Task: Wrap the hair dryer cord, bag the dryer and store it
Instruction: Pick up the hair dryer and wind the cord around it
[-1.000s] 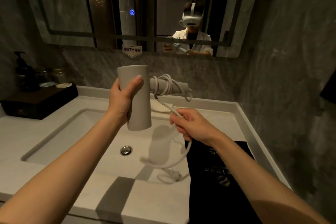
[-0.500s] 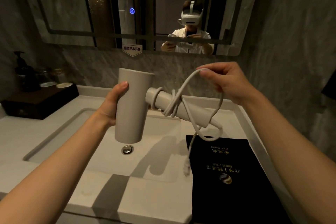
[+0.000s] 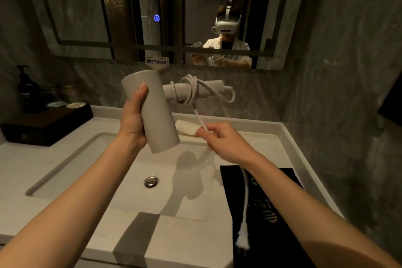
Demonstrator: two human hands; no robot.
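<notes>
Above a bathroom sink (image 3: 65, 172), the left hand (image 3: 132, 119) grips the hair dryer (image 3: 152, 111) barrel, its handle pointing right, level. The cord (image 3: 191, 91) coils around that handle. The right hand (image 3: 226, 146), below it, pinches the loose cord; the plug (image 3: 243, 239) dangles over a black bag (image 3: 282, 235).

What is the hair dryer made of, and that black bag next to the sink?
The hair dryer looks like smooth matte plastic, pale grey, with no shine or seams showing. The black bag seems to be soft cloth: it lies flat on the counter with gold print, though the dim light leaves the weave unclear.
</notes>
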